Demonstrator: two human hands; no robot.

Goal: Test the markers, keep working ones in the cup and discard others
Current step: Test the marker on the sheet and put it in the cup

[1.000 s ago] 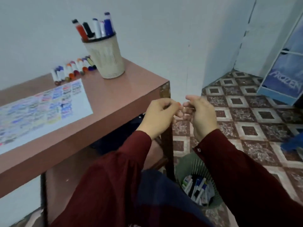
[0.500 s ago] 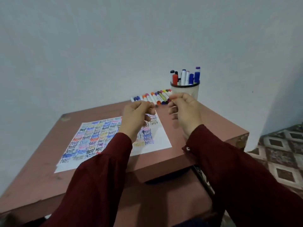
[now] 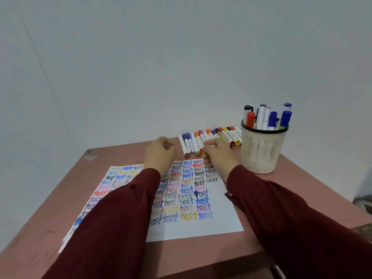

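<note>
The cup [image 3: 260, 153], a cream mesh holder with a black rim, stands upright on the far right part of the pinkish-brown table [image 3: 298, 190], close to the white wall [image 3: 141, 67]. Inside it several markers [image 3: 261, 116] stand upright, with red, blue, black and purple caps. Just to the left of the cup, a row of markers [image 3: 189, 143] lies flat on the table along the wall, side by side, their caps of many colours.

Both hands are raised over the far edge of the paper [image 3: 201, 228], in front of this row. The left hand [image 3: 160, 156] has its fingers curled inward. A small pale spot shows at its fingertips, but I cannot tell if it holds something. The right hand [image 3: 219, 156] is near it, a little apart, also with curled fingers and the thumb laid against the forefinger. A white piece and an orange end are visible at its fingertips, and I cannot tell whether they are held or belong to the row behind.

The paper lies flat in the middle of the table and is covered with the word "test" written many times in different colours. The left sleeve [image 3: 120, 218], dark red, crosses over its left part, and the right sleeve [image 3: 281, 214] passes beside its right edge
</note>
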